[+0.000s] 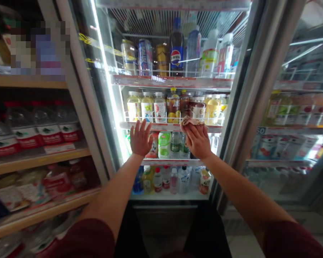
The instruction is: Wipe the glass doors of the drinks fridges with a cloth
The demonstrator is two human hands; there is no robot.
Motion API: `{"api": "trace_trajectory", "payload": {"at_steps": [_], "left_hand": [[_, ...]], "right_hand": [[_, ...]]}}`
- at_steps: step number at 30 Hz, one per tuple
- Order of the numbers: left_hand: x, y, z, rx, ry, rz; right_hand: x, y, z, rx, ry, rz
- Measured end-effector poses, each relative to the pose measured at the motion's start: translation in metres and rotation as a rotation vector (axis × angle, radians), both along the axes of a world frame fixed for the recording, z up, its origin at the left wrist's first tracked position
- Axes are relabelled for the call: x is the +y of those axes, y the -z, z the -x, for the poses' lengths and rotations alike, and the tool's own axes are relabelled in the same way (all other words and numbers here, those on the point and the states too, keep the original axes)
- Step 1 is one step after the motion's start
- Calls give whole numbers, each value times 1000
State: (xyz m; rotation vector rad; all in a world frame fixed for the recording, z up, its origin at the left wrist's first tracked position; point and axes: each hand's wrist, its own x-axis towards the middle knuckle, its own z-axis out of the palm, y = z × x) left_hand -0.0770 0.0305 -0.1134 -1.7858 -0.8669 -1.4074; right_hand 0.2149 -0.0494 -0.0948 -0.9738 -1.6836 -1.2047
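Observation:
My left hand (141, 139) is raised with its fingers spread, in front of the middle shelf of a lit drinks fridge (171, 204). Nothing is in it. Under the flat fingers of my right hand (197, 141) is a crumpled pinkish-beige cloth (190, 121), level with the same shelf's price rail (161, 126). Reflections lie across the fridge front; whether my hands touch glass or the rail I cannot tell. Behind them stand bottles with pale labels, a lemon tea bottle (173, 105) with a yellow cap, and a green-labelled bottle (164, 145) one shelf lower.
Higher up, cans and a blue-labelled cola bottle (177, 48) fill a shelf. Small bottles (158, 179) line the fridge bottom. To the left, wooden shelves (70, 154) hold red-labelled water bottles (47, 123). A metal frame (258, 89) separates another glass-fronted drinks fridge at right.

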Motion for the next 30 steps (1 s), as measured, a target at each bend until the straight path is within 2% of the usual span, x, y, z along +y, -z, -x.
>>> {"api": "trace_trajectory", "payload": {"at_steps": [13, 18, 30], "left_hand": [[1, 0, 0, 31, -20, -79], [1, 0, 0, 11, -7, -30], [1, 0, 0, 23, -23, -97]], "right_hand": [[0, 5, -1, 4, -3, 1], [2, 8, -2, 10, -8, -1], [8, 15, 0, 40, -25, -2]]}}
